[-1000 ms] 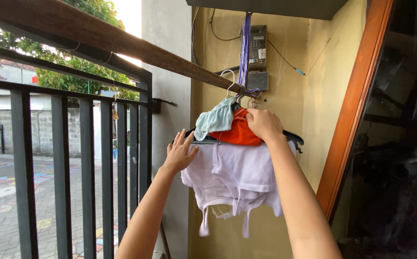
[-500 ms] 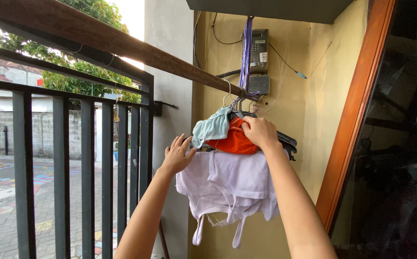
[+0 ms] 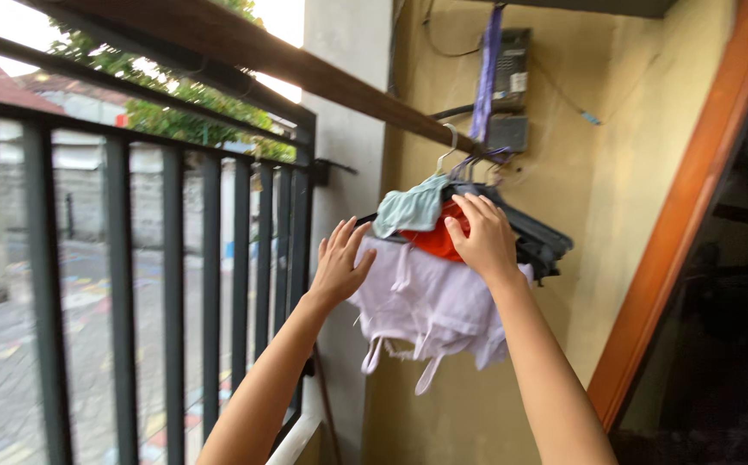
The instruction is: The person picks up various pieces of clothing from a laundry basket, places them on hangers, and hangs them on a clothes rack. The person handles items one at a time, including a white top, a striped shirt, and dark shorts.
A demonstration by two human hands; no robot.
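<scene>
A bunch of hangers [image 3: 537,241] hangs from a brown wooden pole [image 3: 305,73] near the yellow wall. On them lie a white garment [image 3: 430,301] with dangling straps, an orange cloth [image 3: 436,241] and a pale teal cloth [image 3: 410,208]. My right hand [image 3: 480,237] grips the orange cloth on top of the bunch. My left hand [image 3: 340,263] has its fingers spread and touches the left edge of the white garment and the hanger end.
A dark metal railing [image 3: 210,284] with vertical bars runs along the left, with a street and trees beyond. An electric meter box [image 3: 512,86] and a purple strap [image 3: 486,73] hang on the wall. A wooden door frame [image 3: 692,215] stands at the right.
The view has swung to the right and blurred. Both hands stay on the clothes bunch; my right hand has shifted slightly down over the orange cloth.
</scene>
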